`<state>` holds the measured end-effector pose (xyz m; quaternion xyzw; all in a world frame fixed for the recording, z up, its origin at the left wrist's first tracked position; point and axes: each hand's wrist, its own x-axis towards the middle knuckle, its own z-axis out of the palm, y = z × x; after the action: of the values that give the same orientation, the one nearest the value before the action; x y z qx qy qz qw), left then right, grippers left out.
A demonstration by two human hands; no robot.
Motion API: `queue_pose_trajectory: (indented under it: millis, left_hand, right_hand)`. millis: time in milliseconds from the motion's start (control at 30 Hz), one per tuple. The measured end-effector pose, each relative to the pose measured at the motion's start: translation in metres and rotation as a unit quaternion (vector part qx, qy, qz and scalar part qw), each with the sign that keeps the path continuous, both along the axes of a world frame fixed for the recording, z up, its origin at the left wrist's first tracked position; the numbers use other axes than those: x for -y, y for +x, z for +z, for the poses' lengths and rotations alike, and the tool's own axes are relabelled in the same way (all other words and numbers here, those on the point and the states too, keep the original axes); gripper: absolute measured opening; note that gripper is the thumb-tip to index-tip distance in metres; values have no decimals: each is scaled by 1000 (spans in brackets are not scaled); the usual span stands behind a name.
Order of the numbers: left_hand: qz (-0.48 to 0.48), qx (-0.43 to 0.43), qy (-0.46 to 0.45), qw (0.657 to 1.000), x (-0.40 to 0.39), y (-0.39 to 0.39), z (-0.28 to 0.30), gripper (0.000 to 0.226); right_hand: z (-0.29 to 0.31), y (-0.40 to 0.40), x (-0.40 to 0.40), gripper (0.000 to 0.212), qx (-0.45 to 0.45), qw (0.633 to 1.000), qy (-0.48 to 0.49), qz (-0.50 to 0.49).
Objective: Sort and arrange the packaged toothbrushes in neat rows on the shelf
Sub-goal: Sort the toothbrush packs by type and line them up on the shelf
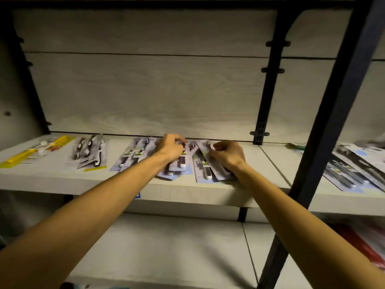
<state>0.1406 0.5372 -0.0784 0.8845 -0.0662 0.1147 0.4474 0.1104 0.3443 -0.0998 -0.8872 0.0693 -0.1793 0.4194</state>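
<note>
Flat toothbrush packs lie side by side on a pale wooden shelf [187, 190]. My left hand [171, 148] has its fingers curled on the upper end of a middle pack [180, 165], which lies on another pack. My right hand [228, 156] rests on the neighbouring stack [203, 170], fingers bent and pinching the top pack near its upper part. One more blue-backed pair [130, 156] sits just left of my left forearm. The hands hide the upper ends of both held packs.
Further left lie a grey pack group [89, 152] and yellow packs [31, 152]. More packs [354, 170] lie right of a black metal upright [333, 113]. A wooden back panel rises behind the shelf; red items [366, 243] sit on the shelf below.
</note>
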Motion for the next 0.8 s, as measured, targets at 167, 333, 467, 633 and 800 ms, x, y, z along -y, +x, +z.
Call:
queue_pose_trajectory:
  millis: [167,333,467,633,800]
  left_hand:
    - [-9,25,32,999,-15,3,14,33]
    - [-63,109,108,986,-23,-22,7,25]
    - [-64,208,244,945,-14,-49,2,38]
    - [-107,255,330,902,7,-80,-5,43]
    - [-164,319,316,878,43,-121,1,36]
  right_hand:
    - [16,-11,-6,43,-29,998,-48,11]
    - [15,-53,-12,68,-36,979,-198,-12]
    - [9,-91,-9,49,-31,914,-405,-8]
    - [13,-142,14,57,-2,904,-428,1]
    - [22,-198,58,34,80,913,-401,9]
